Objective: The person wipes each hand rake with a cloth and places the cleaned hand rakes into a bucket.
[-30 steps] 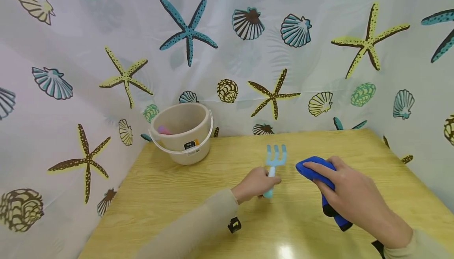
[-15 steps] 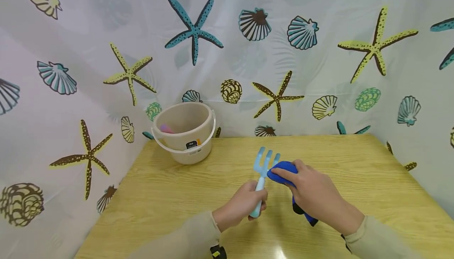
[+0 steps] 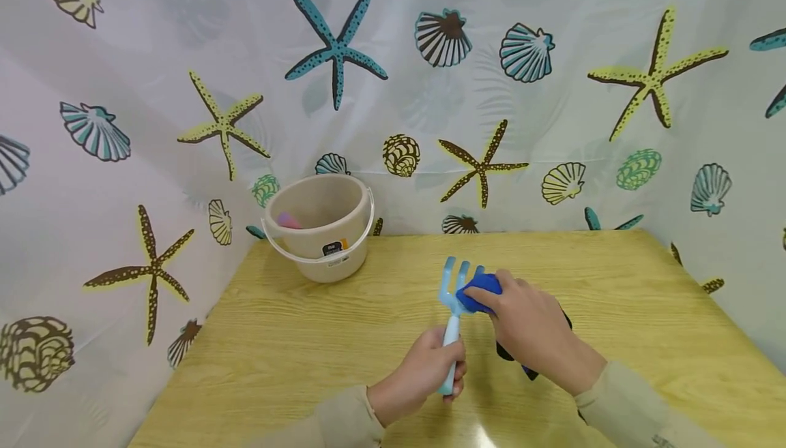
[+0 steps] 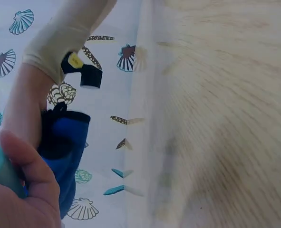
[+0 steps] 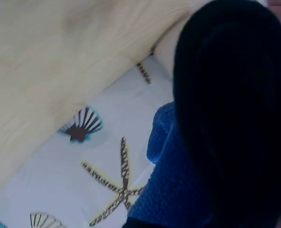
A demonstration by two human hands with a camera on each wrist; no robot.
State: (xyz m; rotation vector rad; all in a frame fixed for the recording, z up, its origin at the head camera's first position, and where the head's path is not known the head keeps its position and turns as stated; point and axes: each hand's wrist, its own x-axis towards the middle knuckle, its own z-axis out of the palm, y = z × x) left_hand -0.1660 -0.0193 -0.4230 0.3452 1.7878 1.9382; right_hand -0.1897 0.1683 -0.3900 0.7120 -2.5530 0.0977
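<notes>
My left hand (image 3: pixel 420 376) grips the handle of a light-blue, three-tined hand fork (image 3: pixel 452 332) above the table, tines pointing away and up. In the left wrist view the handle's rounded turquoise end (image 4: pixel 1 166) pokes out of the fist. My right hand (image 3: pixel 531 325) pinches a blue cloth (image 3: pixel 482 291) with black edging. It presses the cloth against the base of the tines, covering part of the right tine. Folds of the fuzzy cloth (image 5: pixel 173 180) fill much of the right wrist view, alongside a large dark shape.
A beige bucket (image 3: pixel 307 240) with a white bail handle stands at the table's back left. Something pink and purple (image 3: pixel 287 220) shows inside it. The wood-grain table (image 3: pixel 295 339) meets a curtain (image 3: pixel 393 93) printed with starfish and shells at the back and sides.
The hands have come together: the fork moved left and nearer, and the right hand brought the cloth leftward onto the fork head. In the last half second the cloth shifted slightly.
</notes>
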